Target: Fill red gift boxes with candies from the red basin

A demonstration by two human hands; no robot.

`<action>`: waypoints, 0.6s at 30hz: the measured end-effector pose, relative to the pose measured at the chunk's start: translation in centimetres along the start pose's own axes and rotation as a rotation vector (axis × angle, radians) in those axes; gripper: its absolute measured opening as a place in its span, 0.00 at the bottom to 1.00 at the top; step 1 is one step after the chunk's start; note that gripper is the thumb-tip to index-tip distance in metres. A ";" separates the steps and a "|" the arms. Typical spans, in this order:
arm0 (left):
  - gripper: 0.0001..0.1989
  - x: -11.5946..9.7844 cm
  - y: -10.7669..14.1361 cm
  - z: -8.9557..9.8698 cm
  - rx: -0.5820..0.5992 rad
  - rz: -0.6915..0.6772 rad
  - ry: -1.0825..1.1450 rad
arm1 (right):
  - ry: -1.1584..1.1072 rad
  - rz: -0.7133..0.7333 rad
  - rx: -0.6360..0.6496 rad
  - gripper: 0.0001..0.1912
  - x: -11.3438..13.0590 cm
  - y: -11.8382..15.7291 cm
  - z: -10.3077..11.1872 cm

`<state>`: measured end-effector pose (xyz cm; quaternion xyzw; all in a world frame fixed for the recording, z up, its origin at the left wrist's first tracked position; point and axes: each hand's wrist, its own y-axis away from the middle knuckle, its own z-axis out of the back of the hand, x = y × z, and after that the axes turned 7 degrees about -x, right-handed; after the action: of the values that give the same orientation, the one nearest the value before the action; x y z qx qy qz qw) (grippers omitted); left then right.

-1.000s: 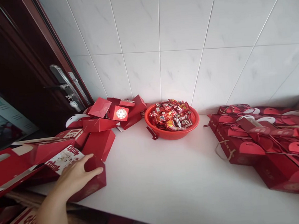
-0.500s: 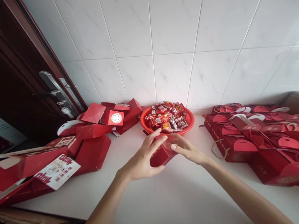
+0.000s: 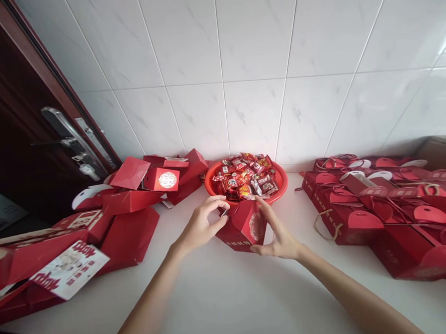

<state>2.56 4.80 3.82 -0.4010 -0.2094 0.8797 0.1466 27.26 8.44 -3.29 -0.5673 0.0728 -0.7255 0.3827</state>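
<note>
A small red gift box [image 3: 237, 230] with gold lettering and a round pale emblem stands on the white table in front of me. My left hand [image 3: 203, 222] pinches its upper left edge between thumb and fingers. Around the right side curves my right hand [image 3: 279, 235], its index finger at the top and its thumb low on the front. Just behind the box, an orange-red plastic basket [image 3: 283, 186] holds a heap of wrapped candies [image 3: 246, 175]. The inside of the box cannot be seen.
Unfolded and loose red boxes [image 3: 129, 233] pile up on the left, with a white printed card [image 3: 69, 269] on them. Rows of red boxes with cord handles [image 3: 362, 224] fill the right. A tiled wall [image 3: 257, 104] rises behind; a dark door [image 3: 18, 99] stands at left.
The box has been turned, so its emblem and lettered front now show. My hands have moved apart to its two sides and hold it. The view has shifted slightly.
</note>
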 end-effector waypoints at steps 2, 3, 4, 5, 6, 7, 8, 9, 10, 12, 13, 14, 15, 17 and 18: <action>0.13 0.3 -0.5 0.3 0.080 0.063 0.014 | 0.011 0.033 -0.006 0.60 -0.5 0.2 -0.1; 0.16 0.3 -0.7 0.4 0.090 0.090 0.020 | 0.014 0.039 0.006 0.60 -0.6 0.3 -0.1; 0.17 0.3 -0.9 0.6 0.084 0.109 0.020 | 0.017 0.041 0.027 0.60 -0.7 0.4 -0.1; 0.18 0.2 -1.0 0.7 0.070 0.116 0.015 | 0.020 0.039 0.050 0.60 -0.6 0.5 -0.1; 0.18 0.0 -1.1 0.9 0.059 0.110 0.007 | 0.020 0.037 0.070 0.59 -0.4 0.5 0.0; 0.17 -0.3 -1.2 0.9 0.057 0.094 -0.005 | 0.020 0.034 0.075 0.57 0.0 0.4 0.0; 0.16 -0.7 -1.3 1.0 0.068 0.071 -0.019 | 0.022 0.029 0.064 0.52 0.6 0.2 0.0; 0.16 -1.0 -1.3 0.9 0.083 0.042 -0.030 | 0.029 0.021 0.044 0.44 1.2 0.0 0.0; 0.16 -1.3 -1.4 0.8 0.105 0.007 -0.035 | 0.048 0.009 0.018 0.36 1.9 -0.3 0.0; 0.17 -1.7 -1.5 0.3 0.141 -0.060 -0.037 | 0.116 -0.020 -0.022 0.22 3.4 -0.9 -0.1; 0.17 -1.8 -1.5 0.0 0.150 -0.085 -0.033 | 0.153 -0.036 -0.034 0.17 4.0 -1.2 -0.1; 0.17 -1.7 -1.6 -0.3 0.151 -0.098 -0.028 | 0.180 -0.051 -0.045 0.15 4.5 -1.5 -0.2; 0.17 -1.6 -1.6 -0.6 0.141 -0.098 -0.024 | 0.198 -0.058 -0.060 0.15 4.9 -1.6 -0.2; 0.17 -0.9 -1.6 -1.1 0.109 -0.071 -0.025 | 0.214 -0.047 -0.084 0.18 5.2 -1.8 0.0; 0.17 -0.5 -1.6 -1.3 0.091 -0.055 -0.028 | 0.217 -0.029 -0.081 0.20 5.1 -1.7 0.1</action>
<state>3.98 6.30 4.13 -0.3755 -0.1819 0.8896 0.1858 26.23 6.41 1.63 -0.5014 0.1351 -0.7845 0.3389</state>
